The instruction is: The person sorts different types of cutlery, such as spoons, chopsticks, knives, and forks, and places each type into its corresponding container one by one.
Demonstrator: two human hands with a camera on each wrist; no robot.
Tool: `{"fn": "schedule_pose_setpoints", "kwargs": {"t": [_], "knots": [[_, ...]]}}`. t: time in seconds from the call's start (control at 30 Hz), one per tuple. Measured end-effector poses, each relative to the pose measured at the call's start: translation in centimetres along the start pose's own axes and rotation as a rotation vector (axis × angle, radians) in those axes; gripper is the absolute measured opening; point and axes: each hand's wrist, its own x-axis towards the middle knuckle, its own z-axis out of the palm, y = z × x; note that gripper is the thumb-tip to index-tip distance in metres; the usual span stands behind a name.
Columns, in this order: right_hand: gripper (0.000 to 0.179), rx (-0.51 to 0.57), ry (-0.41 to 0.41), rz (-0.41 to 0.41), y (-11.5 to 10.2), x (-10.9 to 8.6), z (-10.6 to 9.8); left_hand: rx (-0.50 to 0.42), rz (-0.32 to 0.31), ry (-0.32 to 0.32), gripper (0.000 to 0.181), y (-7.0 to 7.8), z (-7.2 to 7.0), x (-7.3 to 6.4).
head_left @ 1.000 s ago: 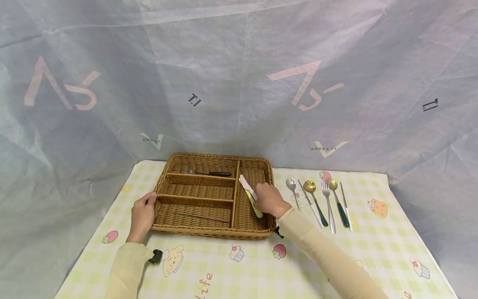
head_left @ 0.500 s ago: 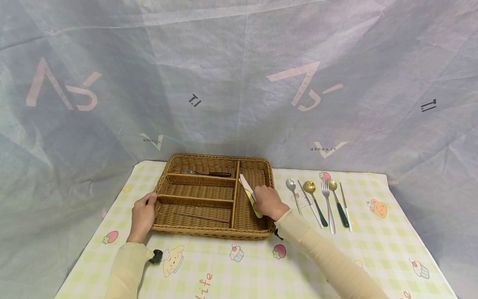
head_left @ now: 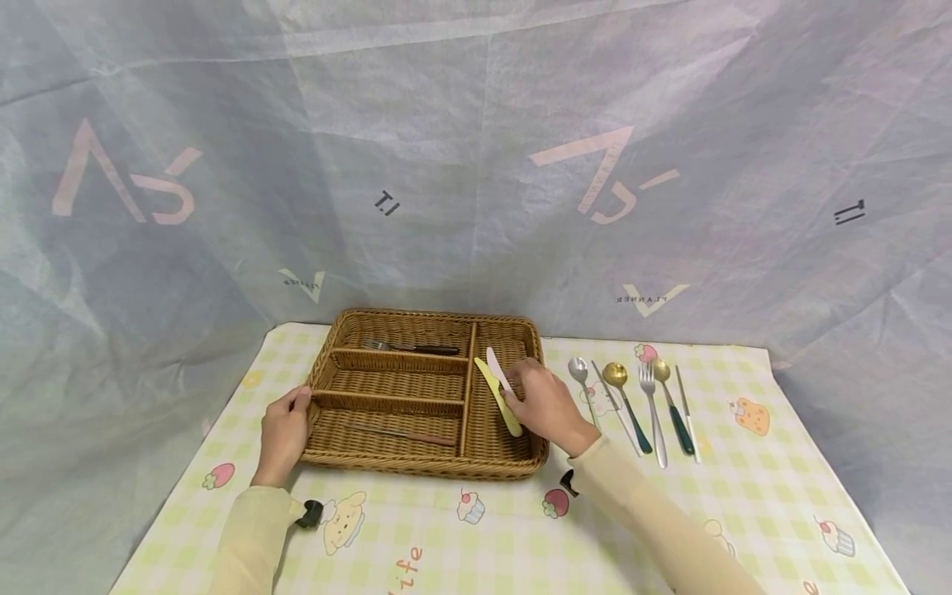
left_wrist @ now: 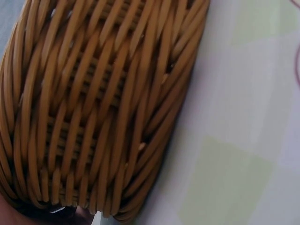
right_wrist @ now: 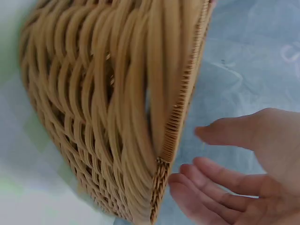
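Wicker tray (head_left: pixel 416 468), 2 knives (head_left: pixel 491 386) at right.
Left hand (head_left: pixel 283 431) grips left rim (head_left: pixel 322 355); right hand (head_left: pixel 549 403), fingers parted, holds nothing.

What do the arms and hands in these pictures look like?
They are a person's, in plain, pale yellow long sleeves. The left hand and right hand are bare, without gloves. A small black piece shows near each wrist; I can't tell what it is.

Across the curtain (head_left: pixel 476 91) we've got a tilted black "T.I" 2 times and, beside a pale V (head_left: pixel 654 299) at right, mirrored "PLANNER", while below, orange "ife" peeks in on the cloth (head_left: pixel 405 506).
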Motion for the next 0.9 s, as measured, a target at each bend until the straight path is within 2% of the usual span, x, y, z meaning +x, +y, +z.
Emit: {"fn": "schedule_pose_setpoints", "kwargs": {"t": [0.23, 0.4, 0.6, 0.9], "knots": [[0.022, 0.137, 0.139, -0.032, 1.6, -2.5, -1.5, 0.023, 0.005, -0.005, 0.059, -0.2, 0.0, 0.2], [0.024, 0.155, 0.196, -0.041, 3.8, -4.9, -1.7, 0.019, 0.003, -0.013, 0.058, -0.1, -0.2, 0.2], [0.021, 0.165, 0.214, -0.005, 6.0, -7.5, -1.7, 0.032, 0.013, -0.001, 0.057, -0.1, -0.4, 0.1], [0.022, 0.142, 0.207, 0.030, 8.1, -11.0, -2.1, 0.006, 0.029, 0.006, 0.051, -0.2, -0.1, 0.3]]}}
